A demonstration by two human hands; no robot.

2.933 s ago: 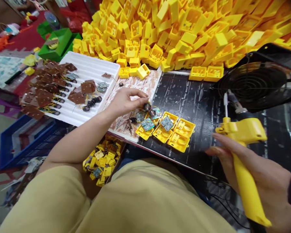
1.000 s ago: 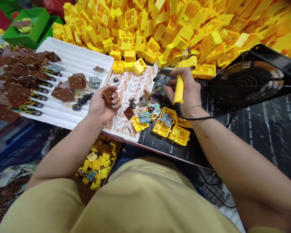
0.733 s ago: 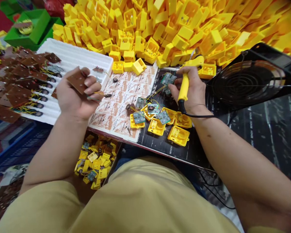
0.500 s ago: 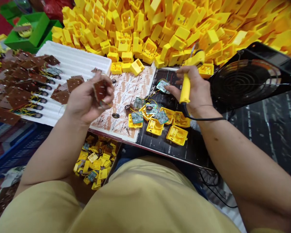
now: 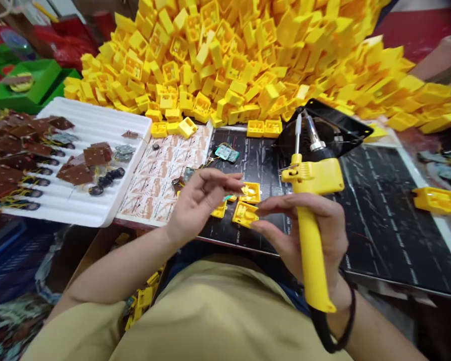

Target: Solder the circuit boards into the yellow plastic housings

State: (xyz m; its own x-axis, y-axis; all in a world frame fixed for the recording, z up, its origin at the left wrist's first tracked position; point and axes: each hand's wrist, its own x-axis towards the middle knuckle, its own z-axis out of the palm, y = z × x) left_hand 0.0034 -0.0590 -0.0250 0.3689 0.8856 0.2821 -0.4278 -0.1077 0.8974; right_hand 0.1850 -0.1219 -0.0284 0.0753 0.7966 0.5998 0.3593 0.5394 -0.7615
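My right hand (image 5: 308, 235) grips a yellow soldering gun (image 5: 311, 200) with its metal tip pointing up, and its fingertips pinch a small yellow plastic case (image 5: 245, 214). My left hand (image 5: 199, 200) hovers beside that case over the black mat (image 5: 376, 200), fingers curled together on something I cannot make out. More open yellow cases (image 5: 251, 191) lie under the hands. A small green circuit board (image 5: 226, 153) with wires rests farther back on the mat.
A huge heap of yellow plastic housings (image 5: 248, 55) fills the back. A white ridged tray (image 5: 97, 165) at left carries brown boards and black discs. A black fan (image 5: 323, 125) stands behind the soldering gun. A green box (image 5: 30, 90) sits far left; a lone yellow case (image 5: 438, 199) lies at right.
My left hand let go of the brown board and came right to meet my right hand. My right hand drew the soldering gun back toward me and picked up a yellow case.
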